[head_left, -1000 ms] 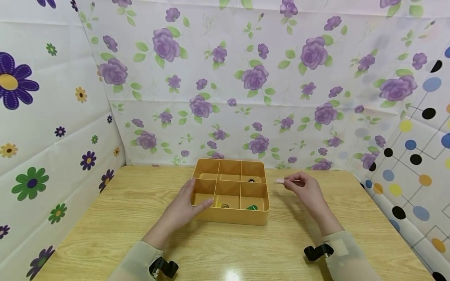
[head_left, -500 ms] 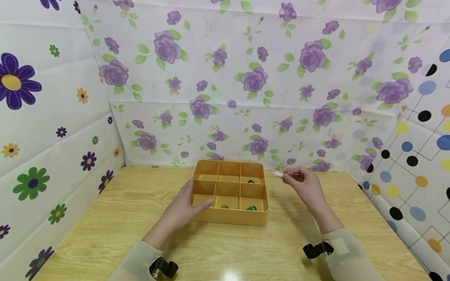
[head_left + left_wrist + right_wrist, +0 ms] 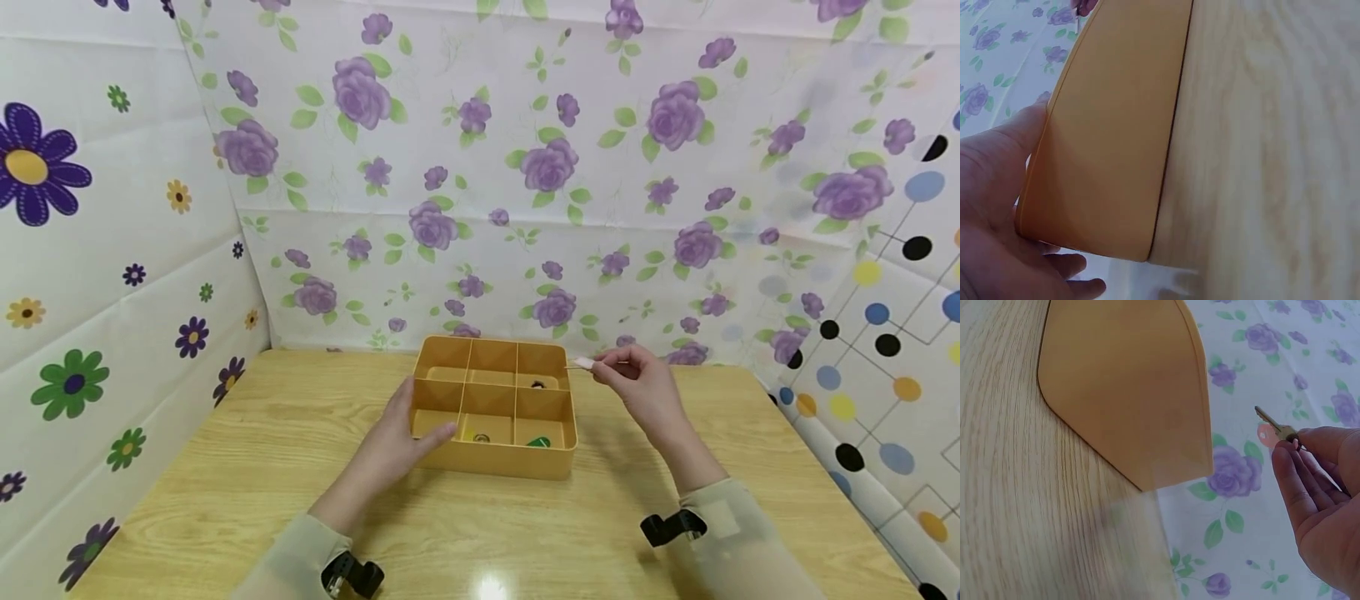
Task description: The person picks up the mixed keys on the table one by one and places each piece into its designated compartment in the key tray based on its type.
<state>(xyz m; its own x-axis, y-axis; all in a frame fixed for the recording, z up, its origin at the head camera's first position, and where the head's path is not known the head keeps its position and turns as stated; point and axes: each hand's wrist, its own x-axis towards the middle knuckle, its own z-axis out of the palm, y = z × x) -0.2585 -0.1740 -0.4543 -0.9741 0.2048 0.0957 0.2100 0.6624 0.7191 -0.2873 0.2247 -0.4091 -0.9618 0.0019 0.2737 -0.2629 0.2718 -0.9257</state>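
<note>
Head view — right hand (image 3: 647, 396) pinches a key (image 3: 1286, 432) — spread left hand (image 3: 386, 446) touches the box (image 3: 498, 461).

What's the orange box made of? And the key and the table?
Box: probably plastic, smooth and satiny, with thin walls, rounded corners. Key: likely metal, dull brassy, notched edge. Table: glossy wood or wood-look covering, showing grain and glare.

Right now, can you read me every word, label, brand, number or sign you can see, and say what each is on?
No readable text anywhere.
Green piece in the six-compartment organizer: white mark, too small to read.
Key in the right hand: no legible lettering.
</note>
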